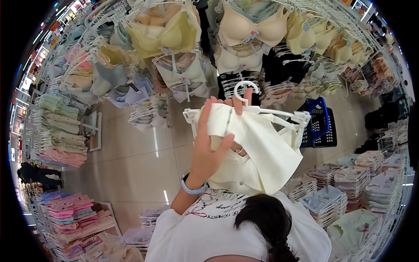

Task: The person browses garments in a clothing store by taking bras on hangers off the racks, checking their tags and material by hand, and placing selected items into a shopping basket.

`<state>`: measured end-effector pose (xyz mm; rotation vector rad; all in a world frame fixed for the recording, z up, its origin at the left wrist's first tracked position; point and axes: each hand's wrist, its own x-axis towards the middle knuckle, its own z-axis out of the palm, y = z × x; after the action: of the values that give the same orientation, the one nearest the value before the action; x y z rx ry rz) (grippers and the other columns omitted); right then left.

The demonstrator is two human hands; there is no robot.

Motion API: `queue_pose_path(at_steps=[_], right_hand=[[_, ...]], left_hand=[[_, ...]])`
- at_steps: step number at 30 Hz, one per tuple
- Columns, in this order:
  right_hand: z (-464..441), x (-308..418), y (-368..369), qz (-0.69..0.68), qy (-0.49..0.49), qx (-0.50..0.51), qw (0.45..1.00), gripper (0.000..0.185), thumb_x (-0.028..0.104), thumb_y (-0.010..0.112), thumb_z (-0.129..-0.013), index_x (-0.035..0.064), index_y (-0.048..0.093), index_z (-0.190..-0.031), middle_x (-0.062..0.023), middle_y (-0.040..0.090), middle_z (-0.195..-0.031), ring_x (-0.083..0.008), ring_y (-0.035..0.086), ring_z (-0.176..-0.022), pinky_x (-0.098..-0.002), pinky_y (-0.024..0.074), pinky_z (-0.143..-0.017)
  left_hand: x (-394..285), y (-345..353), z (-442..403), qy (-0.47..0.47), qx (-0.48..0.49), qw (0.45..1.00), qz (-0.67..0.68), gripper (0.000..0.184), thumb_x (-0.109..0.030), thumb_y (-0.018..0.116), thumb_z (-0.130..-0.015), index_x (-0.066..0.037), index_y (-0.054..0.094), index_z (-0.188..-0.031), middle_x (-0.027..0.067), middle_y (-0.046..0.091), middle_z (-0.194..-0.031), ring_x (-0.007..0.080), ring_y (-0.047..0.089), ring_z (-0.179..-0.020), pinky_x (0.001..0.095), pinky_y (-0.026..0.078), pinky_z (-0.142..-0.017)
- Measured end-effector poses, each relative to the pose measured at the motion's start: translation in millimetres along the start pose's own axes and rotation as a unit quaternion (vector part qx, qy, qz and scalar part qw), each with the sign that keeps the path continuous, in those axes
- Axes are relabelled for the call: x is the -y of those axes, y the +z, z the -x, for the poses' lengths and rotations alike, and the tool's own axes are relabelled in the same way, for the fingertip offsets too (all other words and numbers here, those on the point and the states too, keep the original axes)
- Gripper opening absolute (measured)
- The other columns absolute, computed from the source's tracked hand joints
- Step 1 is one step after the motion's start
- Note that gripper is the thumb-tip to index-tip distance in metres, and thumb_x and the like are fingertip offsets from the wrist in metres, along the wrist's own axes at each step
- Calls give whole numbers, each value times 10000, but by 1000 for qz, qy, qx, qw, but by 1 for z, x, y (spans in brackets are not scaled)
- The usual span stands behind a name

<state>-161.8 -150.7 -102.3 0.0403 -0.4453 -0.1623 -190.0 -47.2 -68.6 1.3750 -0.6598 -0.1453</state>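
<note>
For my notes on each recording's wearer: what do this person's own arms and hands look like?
The left hand is ungloved. A light blue band, possibly a watch, circles its wrist. A short white sleeve leaves the left forearm uncovered. The right side is mostly hidden, so little can be told there.

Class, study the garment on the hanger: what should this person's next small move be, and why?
Probably a gentle smoothing of the cream garment with the left hand: the cloth looks folded and creased, and that hand lies against it. The right hand, partly hidden, seems to grip the white hanger near its middle, so it could steady everything meanwhile.
</note>
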Motion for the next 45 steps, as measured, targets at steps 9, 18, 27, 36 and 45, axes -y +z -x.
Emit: queue_pose_path(at_steps=[9,18,27,36,45], right_hand=[[3,17,8,-102,-16,-45,994,466,363,226,-878,136,363,-495,32,245,-418,-82,161,-481,-209,280,-667],[4,52,-18,-139,52,20,989,345,224,340,-846,141,370,-513,54,310,-459,-57,335,-562,-214,338,-713],[-2,55,-30,-190,38,145,970,232,100,452,-784,137,439,-555,57,397,-515,-60,470,-724,-203,389,-750],[5,64,-10,-131,16,65,989,306,183,401,-827,127,487,-539,40,350,-478,-69,409,-573,-202,373,-662],[3,33,23,221,100,188,952,633,442,169,-862,100,476,-427,22,288,-391,-114,244,-431,-285,228,-641]], left_hand=[[8,-13,53,-54,24,998,3,695,-61,490,-744,33,45,-1270,187,289,-1249,254,283,-1163,318,203,-950],[5,-26,69,68,171,974,-134,524,-68,520,-738,15,306,-1209,173,464,-1110,254,492,-964,316,362,-838],[52,-26,45,-146,-25,989,14,454,-89,507,-750,-17,325,-1159,99,437,-1123,135,408,-1006,267,318,-854],[51,-69,45,-298,164,900,272,254,-184,531,-773,20,474,-913,67,535,-843,83,526,-731,196,429,-611],[-16,-21,15,-208,-35,946,245,210,-43,484,-785,45,445,-972,102,583,-797,139,579,-671,234,493,-570]])
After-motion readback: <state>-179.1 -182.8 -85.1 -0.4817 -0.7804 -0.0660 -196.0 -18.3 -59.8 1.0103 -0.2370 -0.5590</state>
